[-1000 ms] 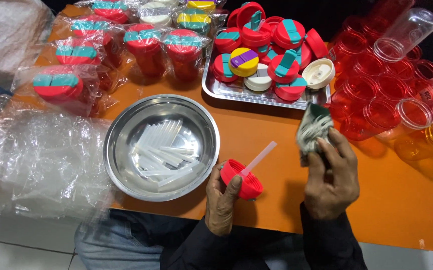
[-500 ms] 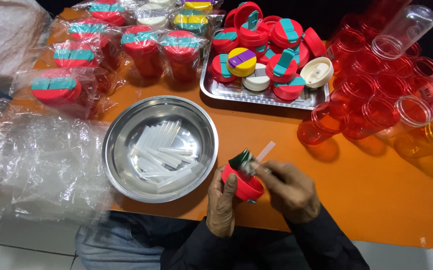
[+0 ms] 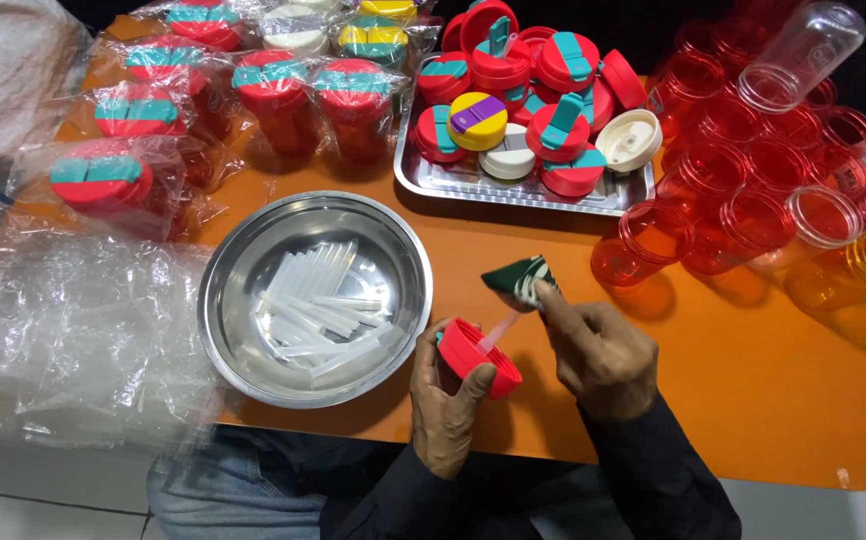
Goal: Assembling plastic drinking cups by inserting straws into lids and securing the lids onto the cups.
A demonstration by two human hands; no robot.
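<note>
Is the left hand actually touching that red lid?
Touching. The head view shows the left hand wrapped around the red lid, thumb and fingers pressed on its rim, with no gap between them.

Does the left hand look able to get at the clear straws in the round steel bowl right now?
Probably yes, but not freely: the left hand is holding a red lid. The steel bowl sits just beside it, open on top, with the clear straws uncovered and nothing between them.
</note>
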